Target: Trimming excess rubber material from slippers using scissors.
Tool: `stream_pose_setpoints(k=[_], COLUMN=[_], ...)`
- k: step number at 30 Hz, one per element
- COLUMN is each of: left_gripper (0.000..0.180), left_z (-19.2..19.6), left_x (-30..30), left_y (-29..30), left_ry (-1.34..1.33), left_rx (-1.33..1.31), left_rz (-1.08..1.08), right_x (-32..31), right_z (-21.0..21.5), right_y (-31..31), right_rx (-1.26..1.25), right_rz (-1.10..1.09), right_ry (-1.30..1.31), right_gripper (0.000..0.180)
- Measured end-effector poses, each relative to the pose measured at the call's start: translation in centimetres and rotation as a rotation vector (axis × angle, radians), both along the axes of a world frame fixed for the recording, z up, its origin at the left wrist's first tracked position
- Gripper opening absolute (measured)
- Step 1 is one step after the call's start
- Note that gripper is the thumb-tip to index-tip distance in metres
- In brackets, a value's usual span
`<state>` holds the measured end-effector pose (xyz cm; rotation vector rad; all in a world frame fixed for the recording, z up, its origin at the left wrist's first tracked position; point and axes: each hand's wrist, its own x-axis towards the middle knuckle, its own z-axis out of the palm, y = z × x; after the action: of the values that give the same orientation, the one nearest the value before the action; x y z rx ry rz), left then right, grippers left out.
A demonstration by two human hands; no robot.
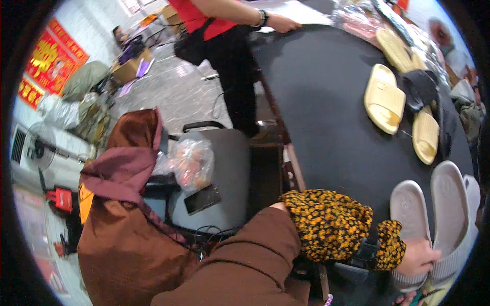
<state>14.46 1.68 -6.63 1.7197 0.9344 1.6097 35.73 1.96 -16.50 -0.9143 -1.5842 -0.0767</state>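
Note:
A pair of light grey slippers lies at the right end of the black table: the left grey slipper point(410, 206) and the right grey slipper point(451, 214). My left hand point(418, 260), in a black sleeve with yellow flowers, is closed with its fingertips at the ribbed straps where the two meet; it appears to grip the left one. At the lower edge only part of my right hand point(407, 298) shows, closed around a small green-handled tool point(417, 297) with a thin dark tip. Its lower part is cut off.
Cream slippers point(385, 99) and a black slipper point(419, 87) lie farther along the black table point(326, 102). A co-worker's hand point(283, 23) rests at its far edge. To the left, a grey chair point(232, 163) bears a phone point(202, 199) and a plastic bag point(191, 162).

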Motion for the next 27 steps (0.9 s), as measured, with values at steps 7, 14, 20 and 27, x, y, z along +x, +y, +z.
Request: stream_pose_setpoints(k=[7, 14, 20, 27], left_gripper=[0.015, 0.017, 0.027, 0.043], left_z=[0.6, -0.2, -0.6, -1.8], left_x=[-1.0, -1.2, -2.6, -2.2], left_y=[0.4, 0.8, 2.6, 5.5], left_ry=[-0.005, 0.041, -0.045, 0.123], left_rx=[0.091, 0.039, -0.026, -0.018], left_rz=[-0.209, -0.217, -0.201, -0.269], right_x=[2.0, 0.3, -2.7, -2.9], right_z=[5.0, 7.2, 8.5, 8.8], right_y=[-4.8, -5.9, -5.4, -5.4], right_rx=[-0.12, -0.59, -0.734, -0.606], right_rz=[-0.061, -0.016, -0.033, 0.145], right_ry=[0.005, 0.536, 0.495, 0.322], right_gripper=[0.046, 0.051, 0.048, 0.045])
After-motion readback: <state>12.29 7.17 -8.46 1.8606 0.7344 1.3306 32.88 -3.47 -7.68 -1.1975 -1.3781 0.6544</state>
